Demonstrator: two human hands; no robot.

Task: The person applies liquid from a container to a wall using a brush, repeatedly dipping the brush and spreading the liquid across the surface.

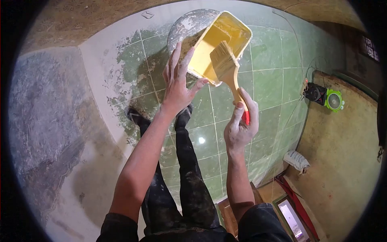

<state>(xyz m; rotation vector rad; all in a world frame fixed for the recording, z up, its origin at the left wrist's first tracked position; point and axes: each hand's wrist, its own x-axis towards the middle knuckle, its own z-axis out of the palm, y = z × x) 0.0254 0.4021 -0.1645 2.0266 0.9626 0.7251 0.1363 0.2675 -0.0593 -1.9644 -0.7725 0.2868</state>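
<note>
A rectangular yellow tub (244,29) is tilted with its opening toward me, its inner walls smeared with pale paint or plaster. My left hand (177,86) grips its near left side, fingers spread along the outer wall and thumb at the lower corner of the rim. My right hand (242,127) is closed around the handle of a wide paintbrush (226,66) with a wooden grip and a red end. The brush points up, and its pale, coated bristles overlap the tub's opening in this view.
Behind the tub is a round, splotched grey surface (188,25). Green floor tiles (266,86) carry white splatter near the patchy wall (52,121). A black and green fan-like device (333,100) and a white sack (296,160) lie to the right. Cables run nearby.
</note>
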